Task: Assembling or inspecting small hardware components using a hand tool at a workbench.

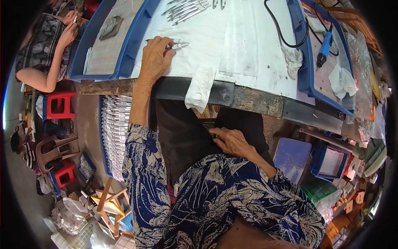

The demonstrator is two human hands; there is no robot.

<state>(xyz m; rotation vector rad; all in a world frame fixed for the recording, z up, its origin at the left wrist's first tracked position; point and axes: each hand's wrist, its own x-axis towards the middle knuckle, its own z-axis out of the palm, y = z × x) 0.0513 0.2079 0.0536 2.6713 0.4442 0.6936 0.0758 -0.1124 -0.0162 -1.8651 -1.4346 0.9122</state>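
Note:
My left hand [157, 58] lies on the white-covered tabletop with its fingers curled over slim silver-and-white metal pieces [178, 45]. Their pointed ends stick out to the right of my fingertips; the kind of tool cannot be told. Farther up the table is a loose pile of similar slender silver pieces [184, 11]. My right hand [234, 143] rests low over my lap, below the table edge, thumb and fingers loosely apart. Nothing clearly shows in it. A folded white cloth [200, 89] hangs over the table's front edge between the two hands.
Blue trays [132, 37] stand on the table at left and right; the right one holds a blue electric screwdriver [325, 47] and crumpled tissue [343, 81]. A black cable [286, 43] loops nearby. Beside my left leg, a tray holds rows of silver-white pieces [116, 133]. Another person's arm [58, 58] shows at far left.

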